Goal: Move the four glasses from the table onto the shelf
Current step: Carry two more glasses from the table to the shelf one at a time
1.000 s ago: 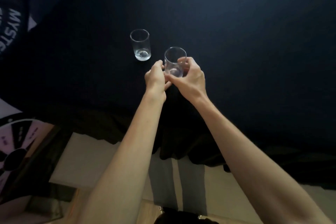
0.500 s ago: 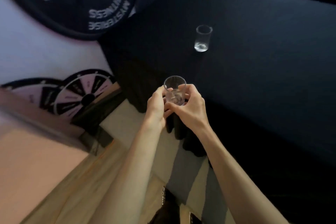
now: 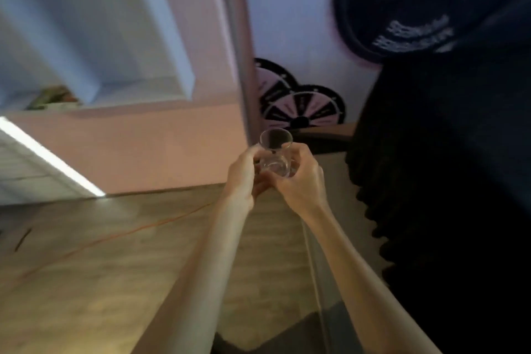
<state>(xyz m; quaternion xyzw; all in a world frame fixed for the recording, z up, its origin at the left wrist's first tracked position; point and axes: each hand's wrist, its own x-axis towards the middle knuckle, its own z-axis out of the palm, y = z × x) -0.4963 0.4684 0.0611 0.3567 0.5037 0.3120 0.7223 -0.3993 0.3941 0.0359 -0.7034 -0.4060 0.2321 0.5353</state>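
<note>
Wood-grain floor point(image 3: 94, 276) below fingers, bright light strip point(image 3: 48, 156) far left. Pink wall point(image 3: 161, 149) behind and left of fingers. Black 25 kg weight plate point(image 3: 402, 6) upper right; two smaller plates point(image 3: 301, 108) just above fingers. Black cloth point(image 3: 448, 181) draped right.

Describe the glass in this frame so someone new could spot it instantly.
Start at the large black 25 kg weight plate leaning on the wall at top right, then drop down past the two smaller black-and-pink plates below it. Just under those, the small clear cylindrical glass sits upright between left hand and right hand, the only transparent object.
</note>
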